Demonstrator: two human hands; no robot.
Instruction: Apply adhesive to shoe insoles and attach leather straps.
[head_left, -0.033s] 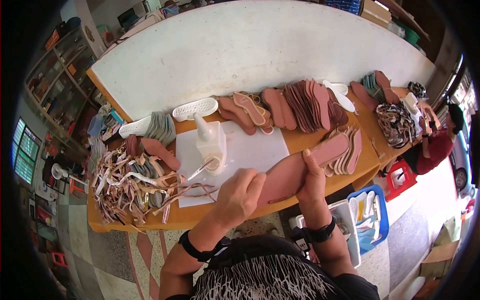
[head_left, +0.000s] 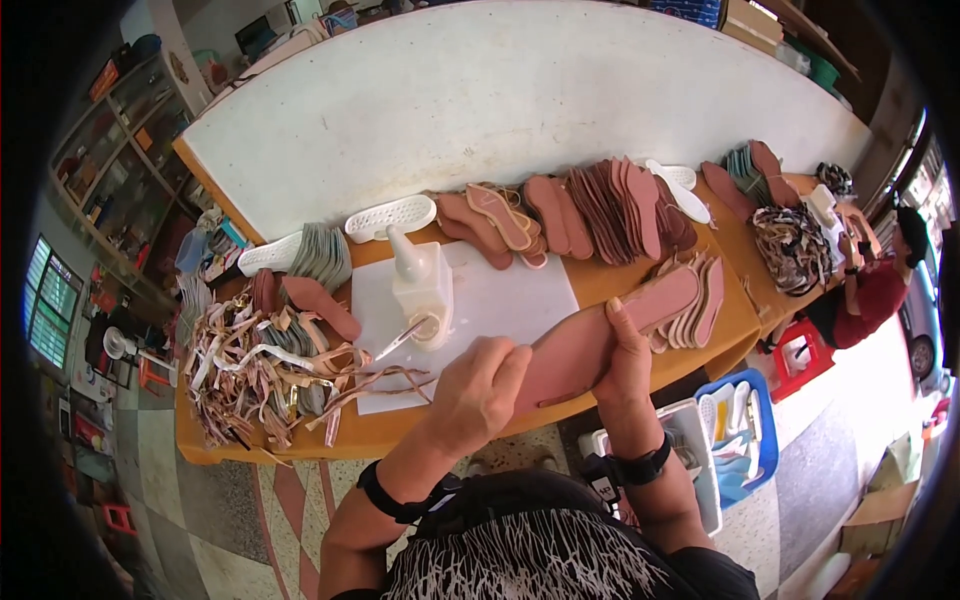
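A long reddish-brown insole (head_left: 575,350) is held slanted above the front of the table. My right hand (head_left: 628,358) grips its right edge, thumb on top and the other fingers underneath. At its lower left end, my left hand (head_left: 478,392) is closed with curled fingers against the edge; the fingertips are partly hidden. Left of the insole stands a cream glue pot (head_left: 420,290) with a tall spout. A thin brush (head_left: 402,339) rests across its round opening. Under the pot lies a white sheet (head_left: 500,290).
Tangled leather strips (head_left: 270,375) are heaped on the left. Stacked brown insoles (head_left: 615,210) line the back, below a white board (head_left: 520,90). More insoles (head_left: 700,300) fan out at right. A blue basket (head_left: 765,430) stands on the floor; a person in red (head_left: 875,285) sits beyond.
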